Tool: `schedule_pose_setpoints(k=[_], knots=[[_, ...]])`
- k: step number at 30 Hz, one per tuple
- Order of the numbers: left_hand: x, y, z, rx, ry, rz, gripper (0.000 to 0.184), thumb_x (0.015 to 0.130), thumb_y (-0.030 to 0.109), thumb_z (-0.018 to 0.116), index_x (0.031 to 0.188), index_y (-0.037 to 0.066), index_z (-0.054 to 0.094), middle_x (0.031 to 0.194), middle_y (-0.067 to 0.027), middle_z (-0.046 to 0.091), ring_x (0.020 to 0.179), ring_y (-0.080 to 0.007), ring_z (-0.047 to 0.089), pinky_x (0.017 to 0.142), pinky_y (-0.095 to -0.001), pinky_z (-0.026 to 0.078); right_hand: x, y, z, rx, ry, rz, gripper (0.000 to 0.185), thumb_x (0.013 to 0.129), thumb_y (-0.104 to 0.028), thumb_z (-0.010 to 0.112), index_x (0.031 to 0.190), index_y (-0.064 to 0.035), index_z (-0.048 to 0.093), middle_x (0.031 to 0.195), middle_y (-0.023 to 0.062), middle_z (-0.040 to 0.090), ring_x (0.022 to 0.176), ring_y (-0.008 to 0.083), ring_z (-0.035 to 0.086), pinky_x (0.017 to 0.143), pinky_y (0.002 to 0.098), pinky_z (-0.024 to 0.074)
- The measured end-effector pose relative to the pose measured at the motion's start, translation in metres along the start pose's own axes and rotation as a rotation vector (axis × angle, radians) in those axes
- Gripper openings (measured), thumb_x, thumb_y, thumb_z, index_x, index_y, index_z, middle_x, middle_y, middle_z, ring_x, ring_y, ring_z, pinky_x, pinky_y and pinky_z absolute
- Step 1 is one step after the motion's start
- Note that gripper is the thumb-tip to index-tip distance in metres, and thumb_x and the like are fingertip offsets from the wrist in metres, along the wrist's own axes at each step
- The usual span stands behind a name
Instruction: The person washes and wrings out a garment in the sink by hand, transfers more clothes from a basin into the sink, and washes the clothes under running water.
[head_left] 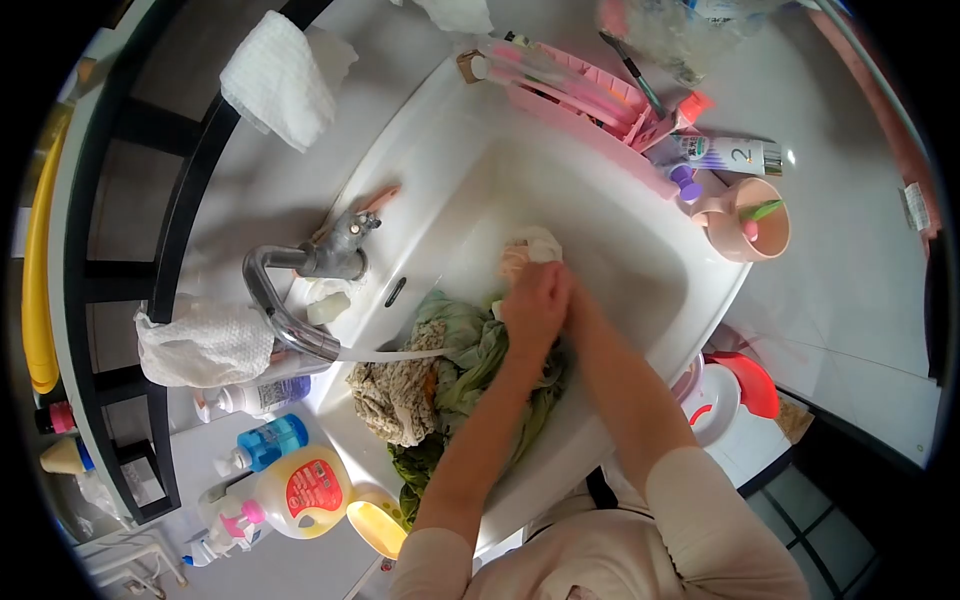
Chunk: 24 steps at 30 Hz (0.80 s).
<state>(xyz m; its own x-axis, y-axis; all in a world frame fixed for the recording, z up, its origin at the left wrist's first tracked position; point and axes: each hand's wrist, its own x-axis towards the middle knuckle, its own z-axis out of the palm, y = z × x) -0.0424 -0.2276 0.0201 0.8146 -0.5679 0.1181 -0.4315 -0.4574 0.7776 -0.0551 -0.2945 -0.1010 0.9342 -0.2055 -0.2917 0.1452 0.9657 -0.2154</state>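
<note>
Over the white sink (pixel 460 120), my left hand (pixel 532 300) and my right hand (pixel 562 288) are pressed together. Both are closed around a bunched, wet-looking pale cream cloth (pixel 530 250), which bulges out beyond the fingers. The fingers of the right hand are partly hidden behind the left. Below and left of my hands, a green cloth (pixel 480 350) and a beige patterned cloth (pixel 390 400) lie heaped in the sink. Water runs from the curved faucet (pixel 290 310) onto this heap. A darker green cloth (pixel 415 465) sits at the sink's near left corner.
A pink basket (pixel 590 120) with brushes stands along the sink's far right rim, beside a tube (pixel 730 155) and a pink cup (pixel 750 225). Left of the sink are a yellow detergent bottle (pixel 300 490), a blue bottle (pixel 275 440) and a black-framed rack (pixel 165 270).
</note>
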Motion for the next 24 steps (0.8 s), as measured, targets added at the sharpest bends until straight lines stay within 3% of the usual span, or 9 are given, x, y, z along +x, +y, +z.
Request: schedule_pose_setpoints(k=[4, 6, 7, 11, 13, 15, 18, 20, 24], knots=[[0.013, -0.089, -0.036, -0.708, 0.269, -0.371, 0.022, 0.089, 0.022, 0.053, 0.093, 0.003, 0.063, 0.081, -0.0082, 0.063, 0.064, -0.0163, 0.057, 0.059, -0.0294, 0.045, -0.017, -0.024, 0.103, -0.656, 0.431, -0.09, 0.035, 0.083, -0.025, 0.061, 0.107, 0.0008, 0.057, 0.092, 0.0069, 0.059, 0.081, 0.0178, 0.056, 0.074, 0.0276, 0.0455], [0.017, -0.126, -0.061, -0.002, 0.233, -0.412, 0.032, 0.089, 0.033, 0.051, 0.098, 0.004, 0.06, 0.084, -0.0128, 0.063, 0.068, -0.026, 0.06, 0.059, -0.0364, 0.047, -0.009, -0.029, 0.083, -0.925, 0.512, -0.135, 0.032, 0.082, -0.025, 0.061, 0.101, 0.0013, 0.06, 0.092, 0.0088, 0.061, 0.081, 0.0177, 0.056, 0.073, 0.0286, 0.0459], [0.016, -0.119, -0.063, 0.023, 0.233, -0.456, 0.034, 0.089, 0.035, 0.052, 0.1, 0.004, 0.059, 0.085, -0.014, 0.063, 0.068, -0.0268, 0.06, 0.06, -0.0378, 0.047, -0.005, -0.027, 0.072, -1.051, 0.557, -0.156, 0.031, 0.082, -0.025, 0.062, 0.098, 0.0016, 0.061, 0.093, 0.0098, 0.061, 0.081, 0.0176, 0.056, 0.072, 0.0291, 0.046], [0.01, -0.117, -0.019, 0.135, 0.21, -0.448, 0.039, 0.085, 0.039, 0.056, 0.105, 0.006, 0.056, 0.083, -0.0169, 0.063, 0.068, -0.0315, 0.061, 0.062, -0.0425, 0.047, 0.006, -0.016, 0.056, -0.809, 0.522, -0.094, 0.033, 0.083, -0.026, 0.06, 0.1, 0.002, 0.059, 0.091, 0.0109, 0.061, 0.079, 0.0179, 0.056, 0.069, 0.031, 0.0466], [0.01, -0.066, 0.002, 0.235, 0.166, -0.197, 0.036, 0.084, 0.031, 0.058, 0.11, 0.006, 0.057, 0.078, -0.0132, 0.063, 0.064, -0.0219, 0.061, 0.061, -0.0355, 0.049, 0.003, -0.018, 0.067, -0.707, 0.464, 0.085, 0.035, 0.083, -0.026, 0.059, 0.104, 0.0019, 0.057, 0.091, 0.0108, 0.061, 0.078, 0.0181, 0.057, 0.068, 0.0316, 0.0471], [0.003, -0.018, 0.011, 0.009, 0.014, -0.28, 0.035, 0.084, 0.028, 0.057, 0.11, 0.005, 0.056, 0.086, -0.0139, 0.063, 0.071, -0.0232, 0.062, 0.064, -0.0348, 0.049, 0.001, -0.033, 0.059, -0.316, 0.386, 0.157, 0.036, 0.083, -0.027, 0.059, 0.105, 0.0013, 0.056, 0.092, 0.011, 0.061, 0.078, 0.0185, 0.057, 0.067, 0.0323, 0.0475], [-0.01, -0.017, 0.008, 0.095, 0.08, 0.136, 0.031, 0.085, 0.028, 0.056, 0.107, 0.006, 0.057, 0.08, -0.013, 0.062, 0.07, -0.0196, 0.06, 0.062, -0.032, 0.047, -0.003, -0.044, 0.071, -0.373, 0.494, 0.142, 0.032, 0.083, -0.024, 0.059, 0.105, 0.0001, 0.057, 0.094, 0.011, 0.061, 0.078, 0.0186, 0.058, 0.067, 0.0328, 0.0476], [-0.001, -0.079, -0.001, 0.02, 0.194, -0.157, 0.025, 0.088, 0.025, 0.051, 0.1, 0.004, 0.057, 0.082, -0.0131, 0.064, 0.067, -0.0288, 0.062, 0.063, -0.0392, 0.049, -0.009, -0.044, 0.099, -0.507, 0.494, 0.021, 0.028, 0.083, -0.02, 0.059, 0.104, -0.0011, 0.057, 0.093, 0.0103, 0.061, 0.076, 0.0185, 0.057, 0.066, 0.033, 0.0473], [0.015, -0.079, -0.088, -0.259, 0.261, -0.512, 0.026, 0.09, 0.021, 0.05, 0.107, 0.002, 0.057, 0.091, -0.0164, 0.062, 0.077, -0.0264, 0.059, 0.072, -0.0364, 0.047, -0.01, -0.042, 0.108, -0.89, 0.349, -0.372, 0.025, 0.08, -0.012, 0.06, 0.104, -0.0034, 0.058, 0.087, 0.0093, 0.059, 0.072, 0.0194, 0.056, 0.064, 0.0332, 0.0466]])
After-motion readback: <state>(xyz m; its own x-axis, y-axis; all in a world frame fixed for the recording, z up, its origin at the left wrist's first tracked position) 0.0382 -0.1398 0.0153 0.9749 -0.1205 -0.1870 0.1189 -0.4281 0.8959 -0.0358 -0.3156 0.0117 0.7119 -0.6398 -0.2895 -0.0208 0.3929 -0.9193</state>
